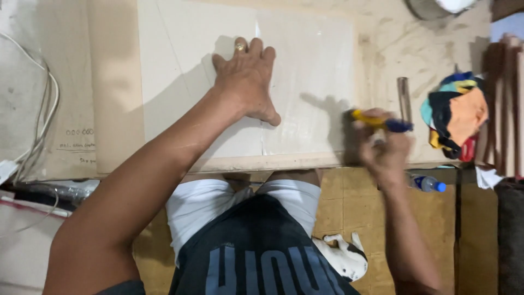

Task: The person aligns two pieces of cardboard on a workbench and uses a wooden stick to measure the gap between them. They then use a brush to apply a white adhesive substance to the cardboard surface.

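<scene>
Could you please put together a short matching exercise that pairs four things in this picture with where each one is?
Things:
1. Left hand
2. Yellow and blue tool
3. Plastic bottle with blue cap
4. White cables

Places:
A. On the floor, below the worktable's edge
B. Held in the right hand
C. Along the far left side of the worktable
D. Pressed flat on the pale sheet

Pairs: 1-D, 2-B, 3-A, 4-C
</scene>
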